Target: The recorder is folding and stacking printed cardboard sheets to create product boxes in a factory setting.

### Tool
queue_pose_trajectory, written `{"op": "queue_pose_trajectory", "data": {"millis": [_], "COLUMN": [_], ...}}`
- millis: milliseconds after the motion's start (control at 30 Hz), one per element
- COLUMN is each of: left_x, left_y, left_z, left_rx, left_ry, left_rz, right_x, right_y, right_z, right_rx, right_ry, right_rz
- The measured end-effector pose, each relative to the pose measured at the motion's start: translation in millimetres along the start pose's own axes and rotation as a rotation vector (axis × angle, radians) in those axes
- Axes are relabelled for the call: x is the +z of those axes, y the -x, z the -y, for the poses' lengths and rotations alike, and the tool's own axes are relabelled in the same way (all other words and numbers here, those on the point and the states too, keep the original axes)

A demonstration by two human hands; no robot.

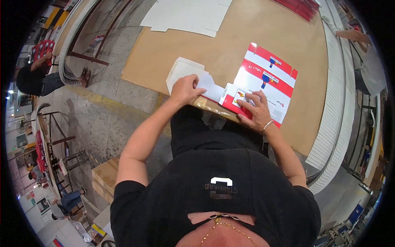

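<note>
Brown cardboard is covering the long worktable point(263, 37) I am looking down on, and it is standing on a grey concrete floor in what looks like a workshop. I am seeing my left hand point(187, 89) closing its fingers together on the white flap point(207, 85) of a flat printed carton blank point(263, 84), red and white, which is lying at the near edge of the table right in front of me. My right hand point(256, 110) is pressing down on the blank's lower red panel, fingers spread apart and flat, gripping nothing. As I judge it, the folding is only beginning: one end flap is lifting and bending over, while the rest of the blank is still lying flat and unfolded, so most creases and the closing are left to do. A small pile of white flat sheets point(181, 70) is sitting just beside my left hand, partly under the flap. Farther up the table, more white blanks point(187, 16) are lying well apart from me, and a stack of red sheets point(302, 7) is resting at the far right corner. Other people are sitting at the left and working at the right rim.
</note>
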State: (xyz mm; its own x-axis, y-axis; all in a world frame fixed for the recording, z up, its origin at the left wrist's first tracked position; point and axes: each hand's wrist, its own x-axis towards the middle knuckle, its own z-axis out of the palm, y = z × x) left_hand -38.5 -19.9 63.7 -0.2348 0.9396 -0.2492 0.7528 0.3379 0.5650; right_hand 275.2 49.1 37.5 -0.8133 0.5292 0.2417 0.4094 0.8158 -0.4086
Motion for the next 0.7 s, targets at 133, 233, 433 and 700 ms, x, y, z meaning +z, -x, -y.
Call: {"op": "queue_pose_trajectory", "data": {"millis": [133, 233, 433, 700], "left_x": [35.1, 30.1, -54.4, 11.6], "left_y": [32.8, 51.4, 34.1, 25.1], "left_z": [20.7, 19.1, 81.0, 17.2], "left_rx": [0.401, 0.649, 0.71, -0.043], "left_ry": [-0.198, -0.414, -0.618, 1.211], "left_rz": [-0.339, -0.326, 0.112, -0.492], "right_x": [-8.3, -9.8, -9.0, -8.2], "right_y": [-7.7, -7.6, -3.5, -1.4], "right_z": [2.8, 4.2, 0.9, -2.5], "right_rx": [-0.02, 0.032, 0.016, -0.019], "right_ry": [-0.004, -0.035, -0.07, -0.084], "right_rz": [0.045, 0.093, 0.091, 0.137]}}
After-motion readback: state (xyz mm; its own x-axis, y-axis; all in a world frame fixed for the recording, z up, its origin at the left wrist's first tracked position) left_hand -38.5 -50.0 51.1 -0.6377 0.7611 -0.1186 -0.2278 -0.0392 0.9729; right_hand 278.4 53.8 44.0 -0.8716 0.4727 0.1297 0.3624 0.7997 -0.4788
